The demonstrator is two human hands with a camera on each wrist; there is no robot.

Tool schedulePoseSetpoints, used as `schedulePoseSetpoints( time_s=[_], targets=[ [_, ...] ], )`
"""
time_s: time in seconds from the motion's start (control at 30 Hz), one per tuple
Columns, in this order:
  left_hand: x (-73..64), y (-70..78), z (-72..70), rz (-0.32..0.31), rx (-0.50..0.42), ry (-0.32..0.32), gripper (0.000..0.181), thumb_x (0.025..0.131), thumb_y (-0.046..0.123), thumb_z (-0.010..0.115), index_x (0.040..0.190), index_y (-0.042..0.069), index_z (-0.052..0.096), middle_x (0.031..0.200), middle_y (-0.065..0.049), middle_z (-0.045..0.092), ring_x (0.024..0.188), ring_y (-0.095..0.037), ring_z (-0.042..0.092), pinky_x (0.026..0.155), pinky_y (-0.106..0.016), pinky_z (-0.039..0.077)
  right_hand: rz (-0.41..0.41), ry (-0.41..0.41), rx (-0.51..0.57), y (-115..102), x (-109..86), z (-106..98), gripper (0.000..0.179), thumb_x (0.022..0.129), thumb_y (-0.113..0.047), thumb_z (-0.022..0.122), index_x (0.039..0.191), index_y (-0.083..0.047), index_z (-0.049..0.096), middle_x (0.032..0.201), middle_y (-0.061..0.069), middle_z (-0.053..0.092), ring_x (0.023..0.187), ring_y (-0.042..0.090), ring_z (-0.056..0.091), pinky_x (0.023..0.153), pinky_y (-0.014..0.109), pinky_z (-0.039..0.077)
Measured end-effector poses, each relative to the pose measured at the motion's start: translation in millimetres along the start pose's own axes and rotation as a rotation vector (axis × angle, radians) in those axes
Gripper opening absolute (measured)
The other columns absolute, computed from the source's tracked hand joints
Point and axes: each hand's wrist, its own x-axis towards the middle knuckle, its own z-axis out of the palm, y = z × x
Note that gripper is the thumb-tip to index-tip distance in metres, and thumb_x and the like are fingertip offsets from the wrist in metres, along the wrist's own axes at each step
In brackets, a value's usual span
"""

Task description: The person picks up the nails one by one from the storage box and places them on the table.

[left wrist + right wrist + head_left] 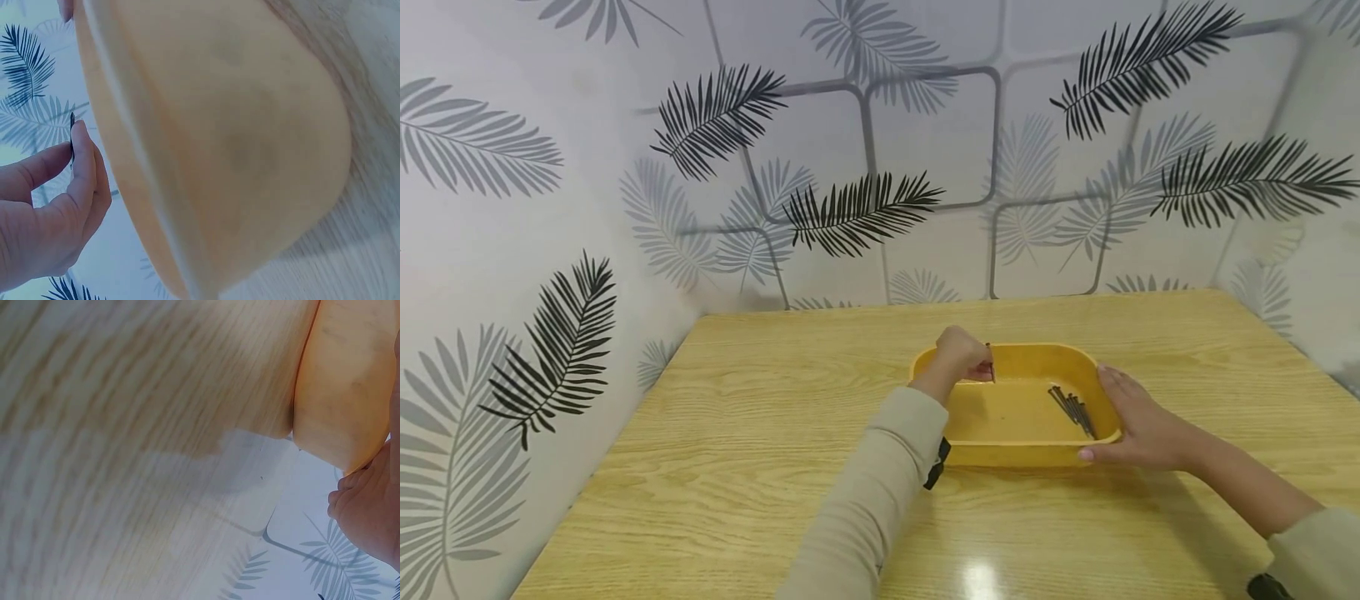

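Note:
My left hand (958,354) is over the far left part of a yellow plastic tray (1000,454), pinching a thin dark nail (991,363) upright between thumb and fingers. The left wrist view shows the same nail (72,134) at the fingertips, above the tray's rim. At the tray's right end, my right hand (1138,423) grips the wall, thumb along the front side and fingers by the right rim. Several more dark nails (1072,408) lie in a loose bunch on the tray floor near that hand.
The tray stands on a light wood-grain table (737,433). Behind the table's far edge rises a wall (940,167) papered with dark and grey leaves. Black bands (937,463) circle the wrists at the sleeves.

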Motion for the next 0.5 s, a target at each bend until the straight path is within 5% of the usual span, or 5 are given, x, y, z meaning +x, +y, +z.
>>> schedulePoseSetpoints(
  time_s=[0.13, 0.33, 0.5],
  targets=[
    [70.7, -22.1, 5.8, -0.027, -0.039, -0.006, 0.023, 0.074, -0.011, 0.061, 0.094, -0.006, 0.050, 0.059, -0.016, 0.064, 0.048, -0.023, 0.064, 0.045, -0.030, 0.055, 0.001, -0.002, -0.001, -1, 0.1, 0, 0.117, 0.072, -0.044, 0.074, 0.142, 0.015, 0.001, 0.146, 0.040, 0.006, 0.131, 0.058, 0.010, 0.101, 0.072, 0.017],
    [120.8, -34.8, 3.1, -0.075, -0.049, 0.044, 0.027, 0.073, -0.009, 0.067, 0.096, -0.004, 0.054, 0.069, -0.018, 0.068, 0.058, -0.028, 0.068, 0.053, -0.036, 0.058, 0.005, -0.010, 0.001, -1, 0.0, 0, 0.117, 0.072, -0.044, 0.074, 0.143, 0.013, 0.000, 0.146, 0.039, 0.005, 0.132, 0.058, 0.010, 0.101, 0.072, 0.018],
    [23.2, 1.0, -29.9, -0.049, -0.004, 0.064, 0.023, 0.077, -0.010, 0.063, 0.099, -0.008, 0.056, 0.074, -0.019, 0.069, 0.062, -0.029, 0.069, 0.055, -0.032, 0.059, 0.011, -0.015, 0.008, -2, -0.2, -1, 0.117, 0.073, -0.043, 0.074, 0.143, 0.013, 0.000, 0.147, 0.039, 0.005, 0.132, 0.058, 0.009, 0.100, 0.072, 0.018]
  ],
)
